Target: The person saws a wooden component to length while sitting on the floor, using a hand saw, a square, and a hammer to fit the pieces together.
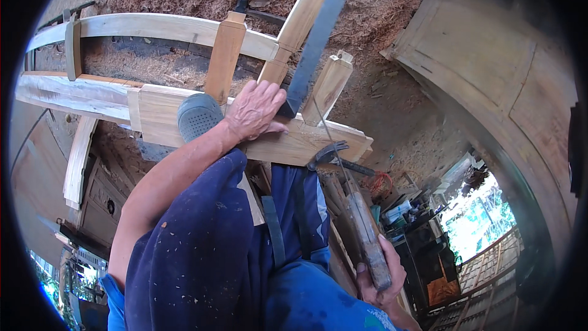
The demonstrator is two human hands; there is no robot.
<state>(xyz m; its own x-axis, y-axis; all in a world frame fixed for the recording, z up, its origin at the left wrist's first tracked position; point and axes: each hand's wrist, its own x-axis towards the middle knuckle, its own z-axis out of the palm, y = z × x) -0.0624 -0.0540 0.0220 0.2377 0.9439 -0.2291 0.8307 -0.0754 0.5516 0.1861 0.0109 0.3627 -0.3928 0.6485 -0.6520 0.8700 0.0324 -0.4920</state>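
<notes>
My left hand (254,110) grips the pale wooden frame where an upright piece (269,72) meets a wide board (309,144). Beside its fingers a metal square (315,40) with a dark stock rests on the frame. My right hand (386,273) holds the worn wooden handle (367,239) of a long, thin-bladed tool at lower right, its blade reaching up past the board's right end, near a short post (327,86). A claw hammer (337,153) lies by the board's lower edge. My foot in a grey perforated clog (199,119) is on the board, left of my left hand.
Curved rails (153,24) and crosspieces (223,49) extend left over shavings (380,18) and dirt. Large wooden panels (478,67) stand at right. A cluttered dark bench (429,270) is at lower right, and loose boards (79,159) are at left. My clothed legs (196,239) fill the lower middle.
</notes>
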